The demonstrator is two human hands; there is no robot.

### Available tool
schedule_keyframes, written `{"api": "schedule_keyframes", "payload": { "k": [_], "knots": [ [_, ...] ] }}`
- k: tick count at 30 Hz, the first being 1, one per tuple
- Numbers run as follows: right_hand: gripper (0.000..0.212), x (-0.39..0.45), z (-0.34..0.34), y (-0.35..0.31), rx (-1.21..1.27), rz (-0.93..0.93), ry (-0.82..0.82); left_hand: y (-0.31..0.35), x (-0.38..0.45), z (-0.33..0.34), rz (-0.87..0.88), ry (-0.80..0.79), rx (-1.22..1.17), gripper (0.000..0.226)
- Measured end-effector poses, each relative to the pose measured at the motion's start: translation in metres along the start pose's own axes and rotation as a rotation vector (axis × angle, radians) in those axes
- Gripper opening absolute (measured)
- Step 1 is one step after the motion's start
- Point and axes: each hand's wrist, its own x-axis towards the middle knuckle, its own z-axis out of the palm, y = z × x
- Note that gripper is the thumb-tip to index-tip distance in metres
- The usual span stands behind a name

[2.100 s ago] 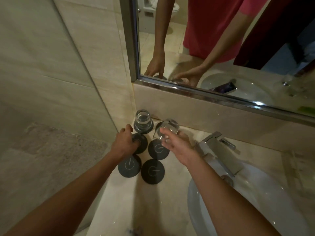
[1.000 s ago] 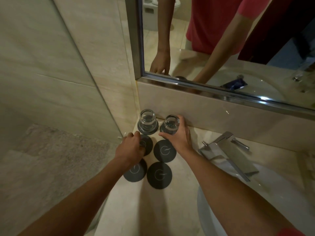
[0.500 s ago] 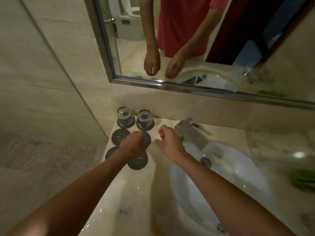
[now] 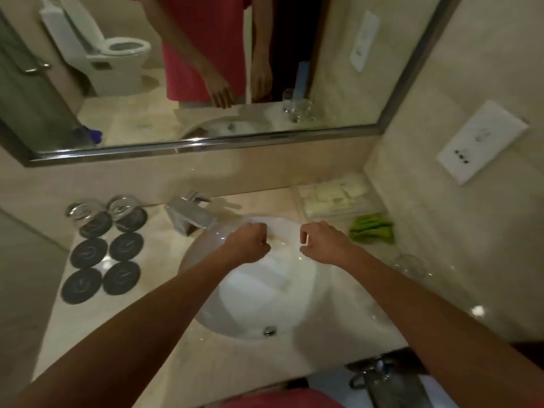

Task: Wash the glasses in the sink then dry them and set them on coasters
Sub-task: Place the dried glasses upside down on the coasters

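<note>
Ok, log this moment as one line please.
two glasses standing on rear coasters | left hand, right hand loosely curled, holding nothing, over sink | more glasses beside sink

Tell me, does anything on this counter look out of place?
Slightly. A glass lies on the counter right of the sink, beside the green cloth, while two glasses stand on coasters at far left.
</note>
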Motion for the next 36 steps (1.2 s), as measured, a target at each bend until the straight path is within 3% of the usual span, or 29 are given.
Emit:
{"api": "schedule_keyframes", "payload": {
  "k": [7, 11, 17, 21, 27, 32, 36],
  "knots": [
    [0.01, -0.054, -0.022, 0.134, 0.027, 0.111, 0.004, 0.132, 0.03, 0.063, 0.128, -0.128, 0.021, 0.011],
    [0.012, -0.077, -0.025, 0.187, 0.024, 0.167, 0.016, 0.174, 0.037, 0.092, 0.206, -0.214, 0.08, 0.041],
    [0.045, -0.09, -0.014, 0.229, -0.014, 0.169, 0.051, 0.208, 0.048, 0.119, 0.274, -0.259, 0.255, 0.095],
    [0.069, -0.085, -0.003, 0.238, -0.026, 0.188, 0.048, 0.215, 0.056, 0.141, 0.288, -0.26, 0.359, 0.117],
    [0.077, -0.068, 0.002, 0.238, -0.068, 0.213, 0.064, 0.224, 0.069, 0.164, 0.308, -0.209, 0.362, 0.115],
    [0.064, -0.05, 0.011, 0.242, -0.063, 0.246, -0.037, 0.231, 0.084, 0.173, 0.36, -0.213, 0.363, 0.104],
    [0.078, -0.039, 0.019, 0.244, -0.032, 0.292, -0.079, 0.228, 0.091, 0.178, 0.382, -0.208, 0.385, 0.091]
  ]
}}
